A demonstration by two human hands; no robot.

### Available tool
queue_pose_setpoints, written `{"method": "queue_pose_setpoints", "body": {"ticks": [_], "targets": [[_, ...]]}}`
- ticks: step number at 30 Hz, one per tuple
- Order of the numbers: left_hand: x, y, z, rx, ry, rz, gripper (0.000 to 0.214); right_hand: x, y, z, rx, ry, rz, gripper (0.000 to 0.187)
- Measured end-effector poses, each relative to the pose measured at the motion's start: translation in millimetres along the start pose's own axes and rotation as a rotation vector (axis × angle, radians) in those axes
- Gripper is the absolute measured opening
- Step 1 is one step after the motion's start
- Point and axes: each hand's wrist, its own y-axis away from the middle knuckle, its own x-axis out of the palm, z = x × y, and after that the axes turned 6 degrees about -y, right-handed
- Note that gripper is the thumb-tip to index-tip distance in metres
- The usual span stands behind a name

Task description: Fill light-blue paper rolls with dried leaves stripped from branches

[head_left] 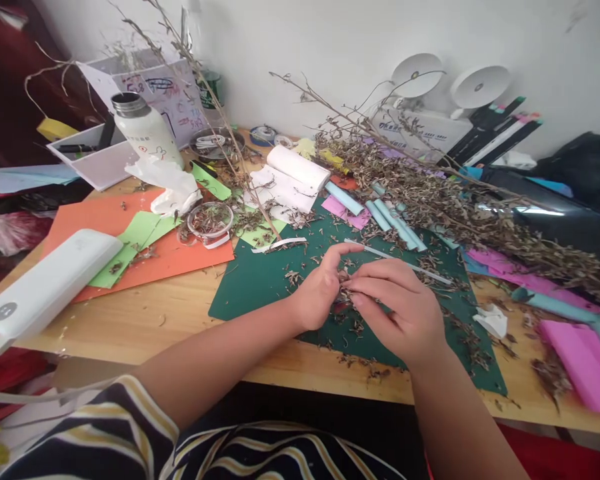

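Over the green cutting mat (255, 283), my two hands meet above a scatter of dried leaves. My right hand (403, 307) pinches brown, crumpled dried leaves (347, 283) between thumb and fingertips. My left hand (323, 287) is cupped against the same leaves, its index finger reaching out over them; its other fingers are mostly hidden. Behind the hands lies a thin translucent stick (407, 261). Left of the mat, a small round clear container (211, 223) holds more leaf bits.
A large pile of dried branches (430, 193) covers the back right. Pale blue paper rolls (400, 227) lie before it. A white bottle (147, 133), orange paper (180, 257) and a white power bank (50, 287) are at left. Pink paper (583, 367) lies right.
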Motion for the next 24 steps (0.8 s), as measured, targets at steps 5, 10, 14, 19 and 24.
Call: {"method": "queue_pose_setpoints", "body": {"ticks": [5,10,14,19,24], "targets": [[-1.0,-0.6,-3.0,0.032,0.019,0.041,0.069,-3.6,4.0,-1.1,0.009,-0.051,0.05,0.022],[0.6,0.0,-1.9,-0.016,0.034,0.016,0.053,-6.4,9.8,-2.9,0.133,-0.14,0.056,0.022],[2.1,-0.3,0.0,-0.041,0.053,-0.018,0.052,-3.9,11.8,-6.8,0.258,-0.291,-0.006,0.023],[3.0,-1.0,0.0,-0.055,0.061,-0.044,0.042,0.3,9.2,-10.5,0.357,-0.49,-0.073,0.016],[4.2,0.3,-3.0,-0.054,0.027,-0.081,0.029,-1.2,5.0,-10.0,0.185,-0.261,-0.044,0.015]]}}
